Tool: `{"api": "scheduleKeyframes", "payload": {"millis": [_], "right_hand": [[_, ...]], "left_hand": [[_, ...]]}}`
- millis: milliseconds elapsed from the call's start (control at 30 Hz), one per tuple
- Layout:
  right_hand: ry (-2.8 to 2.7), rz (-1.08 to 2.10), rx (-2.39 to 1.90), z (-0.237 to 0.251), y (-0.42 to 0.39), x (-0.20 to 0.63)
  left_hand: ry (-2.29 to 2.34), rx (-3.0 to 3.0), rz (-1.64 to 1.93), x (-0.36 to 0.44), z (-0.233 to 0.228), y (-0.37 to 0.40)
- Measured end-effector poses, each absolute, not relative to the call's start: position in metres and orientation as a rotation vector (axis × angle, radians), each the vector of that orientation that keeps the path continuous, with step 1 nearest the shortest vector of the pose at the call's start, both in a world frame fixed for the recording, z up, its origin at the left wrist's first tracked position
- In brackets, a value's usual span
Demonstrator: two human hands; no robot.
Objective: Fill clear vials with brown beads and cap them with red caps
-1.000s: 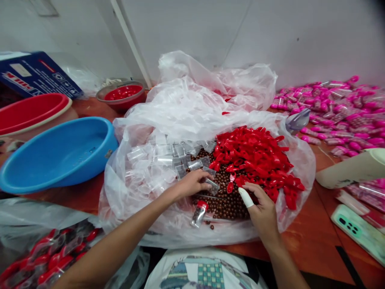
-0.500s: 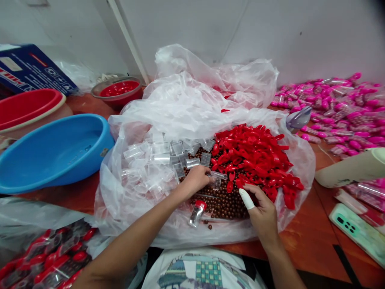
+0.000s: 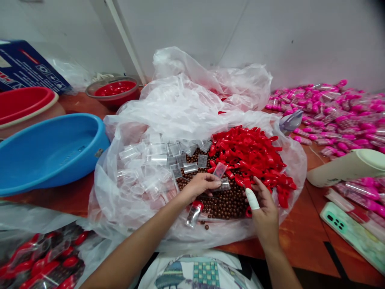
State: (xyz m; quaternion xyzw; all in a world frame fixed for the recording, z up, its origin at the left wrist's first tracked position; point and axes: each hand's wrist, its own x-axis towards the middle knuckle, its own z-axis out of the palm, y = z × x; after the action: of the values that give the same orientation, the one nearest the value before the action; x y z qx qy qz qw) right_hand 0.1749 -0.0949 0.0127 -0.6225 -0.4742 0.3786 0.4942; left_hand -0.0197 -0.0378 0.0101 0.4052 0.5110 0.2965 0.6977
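- Left hand [image 3: 203,184]: fingers and thumb narrowed in a pinch, holding a clear sleeve [image 3: 224,184] that juts from the fingertips toward the right hand.
- Second clear piece [image 3: 220,170] just beyond those fingertips, tilted; cannot tell if gripped too or only resting there.
- Right hand [image 3: 265,202]: thumb in a white cover [image 3: 252,199], nearly closed against the forefinger, a red cap [image 3: 247,184] held between them. Other fingers loosely curled.
- Hands near each other, not touching; sleeve and cap apart in the gap.
- Brown balls [image 3: 227,205]: loose bed below and between both hands.
- Pile of red caps [image 3: 249,148]: beyond the right hand, some close to its fingertips.
- Heap of clear sleeves [image 3: 150,160]: to the left of and beyond the left hand, a few strewn over the brown balls.
- Red-capped tube [image 3: 195,213]: lying just on the body side of the left hand; single stray ball [image 3: 207,227] near it.
- Plastic sheet [image 3: 120,224] under all this.
- Blue basin [image 3: 60,152]: well left of the left hand.
- Pink-capped tubes [image 3: 339,116]: heaped far right of and beyond the right hand.
- Phone [image 3: 351,237]: flat, well right of the right hand.
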Motion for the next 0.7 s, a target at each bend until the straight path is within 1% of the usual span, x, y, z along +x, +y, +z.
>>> {"api": "scheduleKeyframes", "payload": {"millis": [167, 267, 467, 700], "right_hand": [[-1.259, 1.06, -1.46, 0.011, -0.093, 0.168], [-1.356, 1.074, -1.419, 0.011, -0.091, 0.161], [-1.465, 1.013, -1.364, 0.015, -0.091, 0.152], [-1.621, 0.998, -1.321, 0.015, -0.092, 0.145]], "left_hand": [[1.059, 0.612, 0.785, -0.024, 0.015, -0.06], [1.051, 0.532, 0.851, -0.026, 0.017, -0.072], [1.094, 0.717, 1.012, -0.036, 0.018, -0.088], [1.18, 0.87, 1.01, -0.037, 0.026, -0.097]]}}
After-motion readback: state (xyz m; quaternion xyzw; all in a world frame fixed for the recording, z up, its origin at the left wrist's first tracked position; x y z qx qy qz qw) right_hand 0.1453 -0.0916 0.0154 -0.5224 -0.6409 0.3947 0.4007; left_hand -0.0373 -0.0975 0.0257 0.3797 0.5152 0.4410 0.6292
